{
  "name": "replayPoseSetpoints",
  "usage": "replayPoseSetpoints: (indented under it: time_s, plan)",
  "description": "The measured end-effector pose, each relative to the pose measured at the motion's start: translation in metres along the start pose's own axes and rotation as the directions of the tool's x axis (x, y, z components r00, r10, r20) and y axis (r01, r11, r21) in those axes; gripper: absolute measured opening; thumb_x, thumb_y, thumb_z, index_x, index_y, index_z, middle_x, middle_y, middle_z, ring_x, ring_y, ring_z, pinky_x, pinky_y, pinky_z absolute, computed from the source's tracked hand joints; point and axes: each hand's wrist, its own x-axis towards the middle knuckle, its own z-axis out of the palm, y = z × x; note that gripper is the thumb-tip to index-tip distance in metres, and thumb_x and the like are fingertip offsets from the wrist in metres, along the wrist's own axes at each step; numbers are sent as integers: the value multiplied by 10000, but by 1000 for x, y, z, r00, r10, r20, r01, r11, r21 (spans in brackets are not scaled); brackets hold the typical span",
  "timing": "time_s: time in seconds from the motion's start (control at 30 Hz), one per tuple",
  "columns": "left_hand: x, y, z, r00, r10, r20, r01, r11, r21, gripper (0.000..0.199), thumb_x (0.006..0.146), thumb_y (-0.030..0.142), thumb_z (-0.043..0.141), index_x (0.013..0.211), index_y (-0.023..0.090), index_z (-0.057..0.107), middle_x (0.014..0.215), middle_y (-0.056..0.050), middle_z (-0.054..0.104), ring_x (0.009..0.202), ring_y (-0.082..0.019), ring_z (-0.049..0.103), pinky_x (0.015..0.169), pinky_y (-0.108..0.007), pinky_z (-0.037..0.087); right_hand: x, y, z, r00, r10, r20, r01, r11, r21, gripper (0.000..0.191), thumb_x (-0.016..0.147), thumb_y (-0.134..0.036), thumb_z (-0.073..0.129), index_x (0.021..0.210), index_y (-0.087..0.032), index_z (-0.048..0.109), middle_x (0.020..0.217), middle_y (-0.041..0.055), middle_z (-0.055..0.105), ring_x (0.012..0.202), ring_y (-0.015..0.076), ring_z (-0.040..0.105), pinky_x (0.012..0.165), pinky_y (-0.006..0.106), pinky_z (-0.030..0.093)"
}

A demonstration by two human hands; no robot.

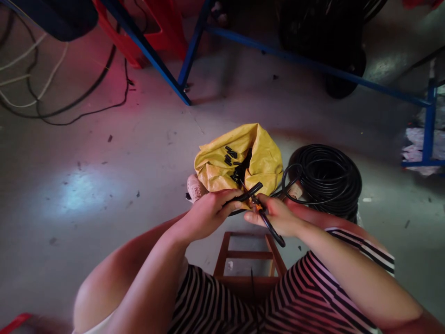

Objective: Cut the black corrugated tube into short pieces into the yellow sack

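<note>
Black corrugated tubing [256,189], frame centre, pinched by left hand [216,208], right hand [280,215] gripping cutters [270,226], yellow sack [267,155] rim just above, wide floor [79,241] at left

There are two hands [213,208] [280,215], one sack [267,155], one coil [335,190].
</note>
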Motion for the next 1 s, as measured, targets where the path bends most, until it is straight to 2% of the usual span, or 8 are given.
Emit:
replayPoseSetpoints:
  time_s: [0.17, 0.37, 0.47, 0.57, 0.73, 1.0]
  plan:
    - [-4, -6, -3, 999, -28, 16, 29, 999, -21, 352, 1021, 366, 479, 1244, 156, 653, 1118, -108, 754, 971, -239, 701, 861, -353, 537, 3, 4, 4, 1000, 19, -23, -20, 998, -63, 501, 769, -663, 751, 866, -194, 605, 716, -18, 549, 664, 144, 481, 605, 254, 333]
    - [-2, -17, -3, 1000, -27, 2, 27, 991, -131, 363, 1031, 403, 475, 1234, 177, 675, 1094, -83, 740, 970, -215, 673, 889, -331, 530, 12, 11, 7, 1000, 21, -23, -22, 1000, -12, 521, 756, -678, 741, 764, -186, 571, 695, -28, 503, 660, 125, 427, 568, 241, 277]
    - [3, -27, 1, 999, -41, -6, 39, 979, -198, 377, 1021, 416, 484, 1235, 167, 670, 997, -66, 726, 884, -192, 647, 806, -298, 529, 18, 19, 10, 998, 56, -42, -56, 998, -7, 569, 731, -724, 727, 700, -191, 531, 636, -44, 440, 610, 110, 375, 540, 245, 244]
    - [7, -40, 7, 996, -88, 4, 86, 958, -272, 387, 1012, 433, 498, 1213, 148, 666, 807, -29, 659, 729, -156, 586, 659, -254, 486, 25, 27, 12, 995, 88, -36, -88, 996, 5, 602, 724, -763, 702, 654, -203, 492, 571, -54, 407, 546, 100, 349, 503, 247, 221]
    - [7, -52, 15, 989, -146, 15, 140, 910, -391, 358, 998, 420, 531, 1198, 149, 654, 653, 34, 510, 546, -106, 454, 519, -228, 376, 30, 34, 13, 995, 102, -7, -102, 994, 34, 596, 754, -770, 674, 660, -200, 526, 524, -21, 536, 494, 119, 460, 480, 242, 278]
    - [5, -59, 16, 987, -148, 67, 162, 869, -467, 376, 1022, 473, 498, 1084, 129, 635, 666, 33, 482, 529, -87, 416, 508, -222, 357, 32, 48, 17, 989, 146, 35, -149, 984, 95, 545, 748, -713, 736, 707, -199, 559, 512, -34, 565, 439, 121, 516, 444, 236, 375]
